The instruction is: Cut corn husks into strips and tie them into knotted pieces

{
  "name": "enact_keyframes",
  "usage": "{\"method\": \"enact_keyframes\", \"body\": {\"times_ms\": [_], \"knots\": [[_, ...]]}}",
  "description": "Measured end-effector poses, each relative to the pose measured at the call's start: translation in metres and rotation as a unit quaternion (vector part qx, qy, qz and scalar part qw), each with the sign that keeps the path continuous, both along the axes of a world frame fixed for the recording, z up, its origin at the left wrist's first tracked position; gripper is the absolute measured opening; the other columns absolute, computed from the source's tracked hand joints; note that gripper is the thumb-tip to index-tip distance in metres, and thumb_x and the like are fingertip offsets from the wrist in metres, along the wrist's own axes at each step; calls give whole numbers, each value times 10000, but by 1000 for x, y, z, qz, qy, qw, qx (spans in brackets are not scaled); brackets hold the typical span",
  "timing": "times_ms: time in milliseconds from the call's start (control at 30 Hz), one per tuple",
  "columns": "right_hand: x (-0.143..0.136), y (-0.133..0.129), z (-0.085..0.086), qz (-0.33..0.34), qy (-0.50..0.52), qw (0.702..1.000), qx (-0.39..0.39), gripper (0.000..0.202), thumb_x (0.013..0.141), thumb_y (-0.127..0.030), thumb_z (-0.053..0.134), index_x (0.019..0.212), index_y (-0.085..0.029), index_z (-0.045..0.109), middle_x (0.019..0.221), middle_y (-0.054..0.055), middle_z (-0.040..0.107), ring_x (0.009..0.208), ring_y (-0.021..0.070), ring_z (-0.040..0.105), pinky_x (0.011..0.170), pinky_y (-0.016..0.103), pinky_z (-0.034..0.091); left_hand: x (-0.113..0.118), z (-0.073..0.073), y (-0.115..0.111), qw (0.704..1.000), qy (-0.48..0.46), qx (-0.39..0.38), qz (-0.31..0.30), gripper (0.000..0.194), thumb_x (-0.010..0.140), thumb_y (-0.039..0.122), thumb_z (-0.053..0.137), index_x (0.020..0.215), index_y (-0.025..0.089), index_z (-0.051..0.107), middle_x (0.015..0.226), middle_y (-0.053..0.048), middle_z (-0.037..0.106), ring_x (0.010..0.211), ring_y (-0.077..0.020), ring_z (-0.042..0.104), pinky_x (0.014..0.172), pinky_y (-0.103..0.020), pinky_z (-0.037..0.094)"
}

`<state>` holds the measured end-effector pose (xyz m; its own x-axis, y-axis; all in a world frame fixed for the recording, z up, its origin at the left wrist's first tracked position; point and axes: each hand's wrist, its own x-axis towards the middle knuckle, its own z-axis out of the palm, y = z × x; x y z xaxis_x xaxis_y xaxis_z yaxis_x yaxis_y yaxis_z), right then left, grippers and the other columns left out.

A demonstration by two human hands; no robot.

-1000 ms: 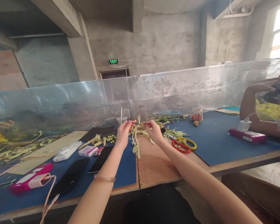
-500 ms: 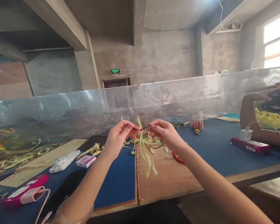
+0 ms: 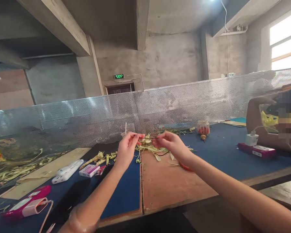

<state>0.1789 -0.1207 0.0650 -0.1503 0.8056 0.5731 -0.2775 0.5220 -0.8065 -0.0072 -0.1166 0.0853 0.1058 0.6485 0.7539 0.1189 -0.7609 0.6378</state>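
Pinched tight, left hand (image 3: pixel 127 151) and right hand (image 3: pixel 172 143) held a strand (image 3: pixel 149 138) between them, apart seemingly for tautness, strips (image 3: pixel 157 157) below!

Both hands (image 3: pixel 126 150) are holding a thin strand (image 3: pixel 149 138) between them above the surface (image 3: pixel 169 189), where pale plant strips (image 3: pixel 157 157) are lying; a jar (image 3: pixel 203 128) is standing rightward and an exit sign (image 3: pixel 119 76) is glowing behind.
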Motion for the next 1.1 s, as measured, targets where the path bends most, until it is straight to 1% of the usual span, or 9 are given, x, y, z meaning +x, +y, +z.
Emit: {"method": "enact_keyframes", "body": {"times_ms": [133, 233, 400, 500, 633, 767, 867, 967, 1100], "knots": [[10, -32, -24, 41, -8, 999, -31, 195, 743, -318, 629, 791, -146, 552, 748, 61, 662, 690, 154, 633, 701, 330, 506, -2, -22, -30, 999, -11, -23, -37, 199, 828, 346, 510, 828, 158, 575, 858, -65, 658, 660, -132, 600, 609, -269, 495], [15, -50, -28, 52, 35, 996, -61, 185, 742, -299, 633, 828, -156, 554, 767, 52, 654, 634, 122, 605, 572, 249, 478, -2, -28, -51, 998, 0, -5, -68, 155, 849, 289, 484, 851, 174, 588, 851, -59, 654, 604, -115, 578, 565, -260, 485], [17, -55, -34, 68, -10, 986, -150, 162, 718, -258, 623, 812, -152, 544, 698, 31, 626, 511, 93, 537, 404, 188, 385, -4, -42, -64, 984, 143, 84, -70, 111, 830, 206, 508, 826, 216, 618, 1003, -52, 653, 687, -113, 613, 581, -234, 479], [14, -43, -54, 61, -69, 983, -156, 146, 705, -244, 602, 786, -142, 534, 655, 27, 615, 490, 100, 526, 386, 196, 395, -5, -57, -55, 968, 235, 29, -82, 149, 855, 226, 468, 910, 232, 607, 962, -38, 670, 640, -94, 613, 546, -208, 457], [13, -28, -83, 36, -133, 983, -119, 131, 712, -253, 572, 761, -137, 535, 652, 19, 606, 500, 104, 541, 437, 227, 452, -3, -77, -39, 954, 278, -91, -69, 214, 881, 311, 414, 906, 206, 600, 665, 1, 656, 557, -97, 597, 511, -193, 417], [14, -26, -91, 19, -176, 980, -87, 110, 715, -231, 555, 751, -128, 565, 665, 14, 603, 552, 99, 552, 502, 226, 479, 2, -89, -30, 946, 269, -168, -69, 264, 852, 393, 444, 863, 183, 602, 656, 5, 643, 483, -91, 572, 487, -197, 405], [14, -22, -86, 16, -192, 979, -71, 127, 728, -236, 538, 742, -125, 597, 679, 18, 604, 592, 101, 561, 516, 216, 480, 8, -89, -19, 939, 229, -235, -106, 312, 818, 444, 463, 868, 166, 594, 839, -44, 663, 462, -103, 575, 377, -196, 358], [9, -4, -80, -1, -192, 980, -55, 140, 736, -241, 528, 754, -131, 612, 657, 8, 599, 585, 96, 560, 524, 214, 482, 12, -82, 3, 939, 185, -263, -120, 310, 762, 437, 537, 837, 145, 613, 807, -69, 660, 566, -159, 618, 390, -215, 401], [-2, 38, -77, -35, -198, 978, -58, 110, 728, -211, 527, 753, -133, 600, 621, -3, 587, 542, 89, 543, 508, 219, 487, 14, -70, 45, 957, 194, -212, -43, 263, 709, 379, 603, 802, 145, 681, 719, -63, 662, 622, -178, 604, 480, -249, 441]]}}
